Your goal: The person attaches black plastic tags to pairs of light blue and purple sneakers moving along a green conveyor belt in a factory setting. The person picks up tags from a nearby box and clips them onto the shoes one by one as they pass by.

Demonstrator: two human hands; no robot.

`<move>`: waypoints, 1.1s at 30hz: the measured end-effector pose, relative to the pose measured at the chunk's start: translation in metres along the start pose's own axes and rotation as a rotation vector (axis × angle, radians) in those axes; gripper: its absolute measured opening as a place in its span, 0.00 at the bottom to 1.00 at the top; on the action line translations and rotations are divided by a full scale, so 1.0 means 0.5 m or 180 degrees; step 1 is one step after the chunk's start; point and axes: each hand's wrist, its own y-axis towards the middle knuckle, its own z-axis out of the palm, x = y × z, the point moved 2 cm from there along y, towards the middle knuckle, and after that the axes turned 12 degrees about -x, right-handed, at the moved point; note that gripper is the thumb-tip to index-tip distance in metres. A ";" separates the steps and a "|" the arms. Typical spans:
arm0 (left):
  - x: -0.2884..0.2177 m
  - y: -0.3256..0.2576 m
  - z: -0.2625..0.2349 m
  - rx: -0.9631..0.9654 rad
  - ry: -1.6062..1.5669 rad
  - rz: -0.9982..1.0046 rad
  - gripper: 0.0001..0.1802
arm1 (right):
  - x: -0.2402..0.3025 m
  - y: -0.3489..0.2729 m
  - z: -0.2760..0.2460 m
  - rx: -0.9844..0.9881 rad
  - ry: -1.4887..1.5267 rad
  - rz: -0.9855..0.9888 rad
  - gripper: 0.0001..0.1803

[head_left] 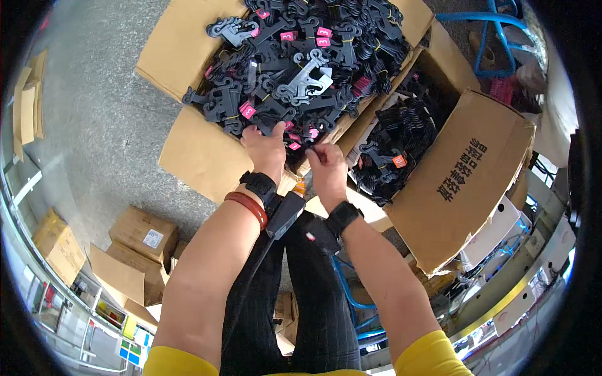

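Black plastic hangers still heap the left cardboard box. My left hand rests on their near edge, fingers together; my right hand pinches one hanger. The right box looks part-filled; most remains.

The worker wore yellow sleeves at the lower edge of the frame, black wrist straps on the left hand and right hand, a red-brown bangle, black pinstriped trousers, and a cabled black device at centre.
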 end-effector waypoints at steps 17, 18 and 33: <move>0.017 -0.008 -0.014 0.0290 -0.0253 -0.0939 0.16 | -0.059 -0.100 -0.036 0.0476 0.1024 0.0973 0.06; 0.039 0.000 -0.016 0.0582 -0.0666 -0.1148 0.14 | -0.048 -0.096 -0.049 0.0400 0.1230 0.1203 0.06; -0.053 -0.114 -0.154 0.1637 -0.1909 -0.1293 0.08 | 0.018 -0.098 -0.112 -0.0393 0.2904 0.1955 0.04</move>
